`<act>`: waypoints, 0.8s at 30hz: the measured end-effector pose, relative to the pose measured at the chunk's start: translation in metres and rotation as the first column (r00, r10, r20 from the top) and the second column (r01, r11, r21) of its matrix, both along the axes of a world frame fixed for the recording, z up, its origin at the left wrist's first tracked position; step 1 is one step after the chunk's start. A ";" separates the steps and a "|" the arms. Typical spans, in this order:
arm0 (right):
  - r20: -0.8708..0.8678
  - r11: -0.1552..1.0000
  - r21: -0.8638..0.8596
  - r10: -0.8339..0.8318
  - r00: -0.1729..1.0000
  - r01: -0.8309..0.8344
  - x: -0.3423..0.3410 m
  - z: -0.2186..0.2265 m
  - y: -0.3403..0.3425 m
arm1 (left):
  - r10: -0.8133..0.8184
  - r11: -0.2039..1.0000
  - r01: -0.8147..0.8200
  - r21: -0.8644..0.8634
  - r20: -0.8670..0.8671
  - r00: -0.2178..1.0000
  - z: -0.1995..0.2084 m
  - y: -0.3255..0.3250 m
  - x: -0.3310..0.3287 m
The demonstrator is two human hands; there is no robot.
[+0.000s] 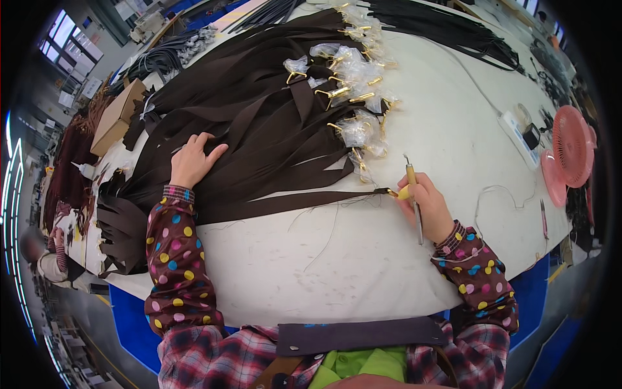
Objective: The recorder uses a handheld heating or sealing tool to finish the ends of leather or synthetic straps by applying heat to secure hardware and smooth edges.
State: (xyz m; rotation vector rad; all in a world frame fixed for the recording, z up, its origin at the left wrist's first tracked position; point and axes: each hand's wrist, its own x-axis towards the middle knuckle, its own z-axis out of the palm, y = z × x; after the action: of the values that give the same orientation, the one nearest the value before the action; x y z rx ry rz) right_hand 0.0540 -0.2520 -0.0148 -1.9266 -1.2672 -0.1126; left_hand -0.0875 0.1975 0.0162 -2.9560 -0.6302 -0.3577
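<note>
Dark brown, flat, long straps (259, 123) lie in a heap on the white-covered bench (337, 279) in the head view, and clear plastic wraps (353, 68) cover many gold-coloured metal clasps at their right ends. The left hand (191, 162) rests on the heap, its thumb spread apart. The right hand (424, 204) holds a slim tool with yellowish handle and metal hooked tip (410, 176), beside the end of one single strap (278, 204); whether its fingers touch this end, I cannot tell.
</note>
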 end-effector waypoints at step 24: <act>-0.473 0.993 -0.067 0.052 0.879 -0.094 -0.006 0.006 -0.001 | -0.005 1.000 -0.003 0.019 0.406 0.914 -0.028 0.075 -0.149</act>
State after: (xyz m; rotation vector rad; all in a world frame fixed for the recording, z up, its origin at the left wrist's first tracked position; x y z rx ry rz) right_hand 0.0482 -0.2525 -0.0084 -1.8257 -1.0209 0.4373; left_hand -0.2366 0.2726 -0.0119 -2.8775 -0.6565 -0.9901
